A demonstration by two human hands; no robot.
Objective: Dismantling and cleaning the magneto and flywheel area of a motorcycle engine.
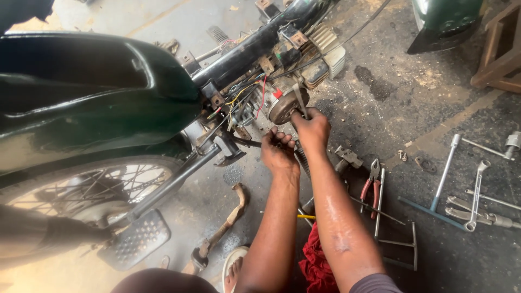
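Note:
A dark green motorcycle (92,103) lies tipped across the left, its frame tube (255,46) running up to the right with loose coloured wires (244,97) hanging below. My right hand (310,129) is closed around a thin metal tool (300,100) held against the round rusty engine part (286,106). My left hand (278,152) is closed on a dark bar-like tool (247,142) just below and left of that part. Both forearms reach up from the bottom of the view.
Red-handled pliers (372,182), several spanners and socket wrenches (475,198) lie on the oily concrete at right. A kick lever (228,222) and a footrest plate (135,239) lie lower left. Red cloth (317,260) sits under my right arm. A wooden stool (502,49) stands top right.

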